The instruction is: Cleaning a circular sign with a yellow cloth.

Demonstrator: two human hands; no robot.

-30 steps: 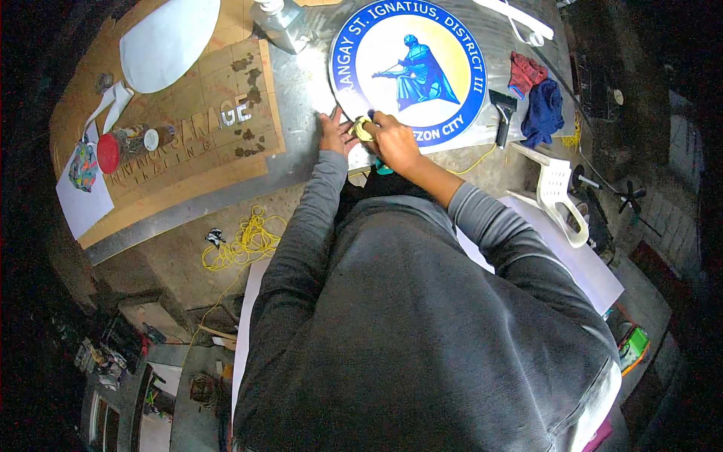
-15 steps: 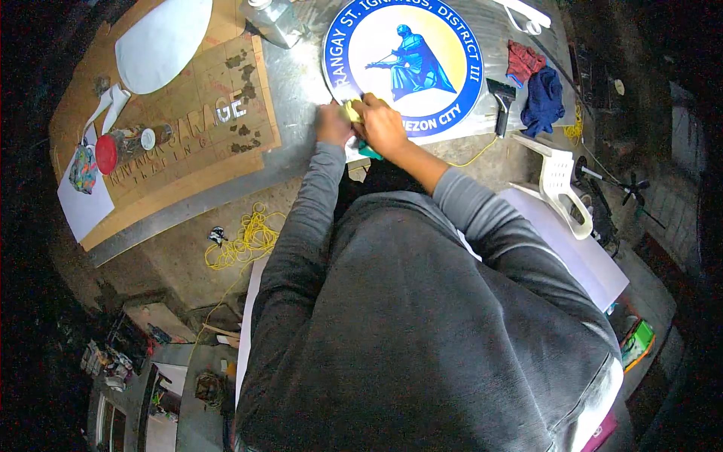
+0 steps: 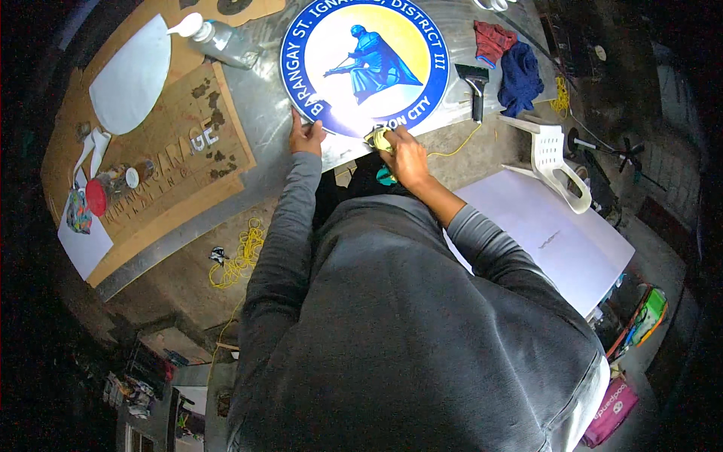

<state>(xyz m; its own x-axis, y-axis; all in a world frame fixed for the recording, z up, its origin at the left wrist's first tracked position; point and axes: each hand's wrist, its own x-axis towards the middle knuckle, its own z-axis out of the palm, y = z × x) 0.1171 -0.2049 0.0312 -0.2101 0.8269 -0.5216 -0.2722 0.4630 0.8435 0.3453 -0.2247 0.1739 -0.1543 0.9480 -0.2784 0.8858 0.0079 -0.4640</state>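
A round sign (image 3: 414,56) with a blue ring, white lettering and a blue seated figure lies on the metal-topped table. My left hand (image 3: 306,138) grips its near-left rim between thumb and fingers. At the sign's near edge, my right hand (image 3: 407,157) is closed around a small yellow object (image 3: 379,138); its kind is partly hidden by the fingers. A bright glare covers the sign's surface just beyond that hand. Below the right hand, a teal item (image 3: 386,176) shows against dark clothing.
Left of the sign stand a clear spray bottle (image 3: 230,45) and a cut-letter brown board (image 3: 181,151) with a red-lidded jar (image 3: 96,197). A black-bladed squeegee (image 3: 477,94), red cloth (image 3: 493,43) and dark blue cloth (image 3: 520,79) lie right. A white plastic chair (image 3: 553,158) stands beyond the table edge.
My hands, close together before, are now apart: the left has settled on the near-left rim, the right works farther right along the near edge with the yellow object. The whole view has shifted.
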